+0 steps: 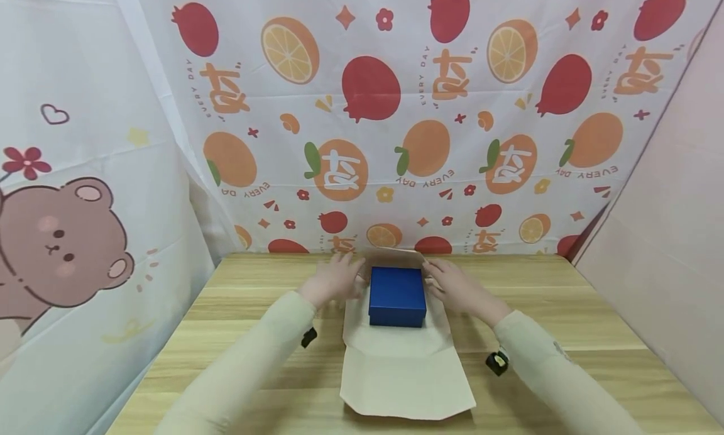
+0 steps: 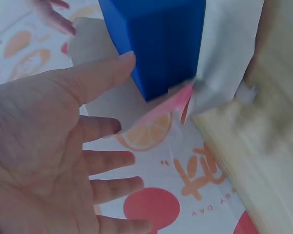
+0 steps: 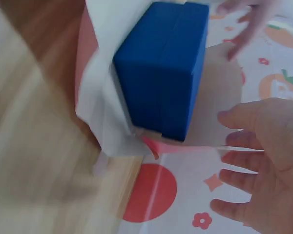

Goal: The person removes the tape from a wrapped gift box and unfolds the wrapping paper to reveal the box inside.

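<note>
A dark blue box [image 1: 397, 297] sits on a creased, pale paper sheet [image 1: 404, 381] whose outer side is pink. Behind the box, the sheet's far flap [image 1: 391, 256] stands raised. At its left edge is my left hand [image 1: 337, 278], its thumb lying over the pale inner side and the other fingers spread. My right hand [image 1: 452, 287] is at the opposite edge of the flap, fingers nearly straight, with the paper's rim meeting them in the right wrist view. Neither hand grips the blue box, which stands between them.
The sheet's near part lies flat toward the front of the wooden table [image 1: 271, 372]. A fruit-print curtain [image 1: 370, 89] hangs right behind the table's back edge. On the left hangs a bear-print cloth [image 1: 62, 234], and a plain pale wall [image 1: 667, 221] flanks the right.
</note>
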Motion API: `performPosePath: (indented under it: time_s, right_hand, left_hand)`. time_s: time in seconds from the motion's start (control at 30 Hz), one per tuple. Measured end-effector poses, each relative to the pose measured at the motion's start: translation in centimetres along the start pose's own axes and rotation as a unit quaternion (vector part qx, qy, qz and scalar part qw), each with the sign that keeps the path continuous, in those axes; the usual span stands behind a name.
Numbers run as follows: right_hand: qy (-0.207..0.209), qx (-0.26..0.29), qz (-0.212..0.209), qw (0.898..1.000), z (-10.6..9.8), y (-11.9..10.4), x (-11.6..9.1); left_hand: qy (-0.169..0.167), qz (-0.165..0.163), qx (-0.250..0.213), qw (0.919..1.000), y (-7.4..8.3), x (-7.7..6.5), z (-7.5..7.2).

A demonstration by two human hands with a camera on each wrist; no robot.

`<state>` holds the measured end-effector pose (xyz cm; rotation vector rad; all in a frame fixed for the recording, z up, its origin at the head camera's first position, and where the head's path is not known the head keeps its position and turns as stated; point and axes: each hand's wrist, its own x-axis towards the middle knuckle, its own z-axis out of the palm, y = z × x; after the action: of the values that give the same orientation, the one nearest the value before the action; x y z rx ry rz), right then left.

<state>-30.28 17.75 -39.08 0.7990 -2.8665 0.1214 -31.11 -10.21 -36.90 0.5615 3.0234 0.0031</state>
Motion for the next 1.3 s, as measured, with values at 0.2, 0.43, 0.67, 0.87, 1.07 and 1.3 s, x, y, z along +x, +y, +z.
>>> performPosePath:
  time_s: [0.2, 0.43, 0.67, 0.87, 1.07, 1.3]
  right_hand:
    - [0.018, -0.033, 0.034, 0.999, 0.7, 0.9, 3.1]
    - [0.071, -0.153, 0.017, 0.986, 2.6, 2.5, 6.2]
    - [0.016, -0.214, 0.007, 0.977, 4.1, 3.2, 7.5]
    - [-0.041, -0.162, 0.04, 0.985, 5.3, 4.2, 7.3]
    - [-0.12, -0.052, 0.086, 0.988, 6.1, 4.7, 6.7]
    - [-0.156, 0.023, 0.139, 0.978, 6.7, 5.2, 5.7]
  left_hand:
    - [0.041, -0.017, 0.046, 0.998, -0.7, 3.3, -0.3]
    - [0.089, -0.063, 0.107, 0.9883, -1.1, 6.2, 1.3]
    - [0.075, -0.08, 0.179, 0.9778, -1.6, 7.4, 3.4]
    - [0.013, -0.08, 0.14, 0.9868, -2.4, 8.1, 5.4]
    - [-0.052, -0.089, 0.094, 0.9902, -3.2, 7.7, 6.6]
    - [-0.078, -0.121, 0.06, 0.9877, -3.8, 6.9, 7.0]
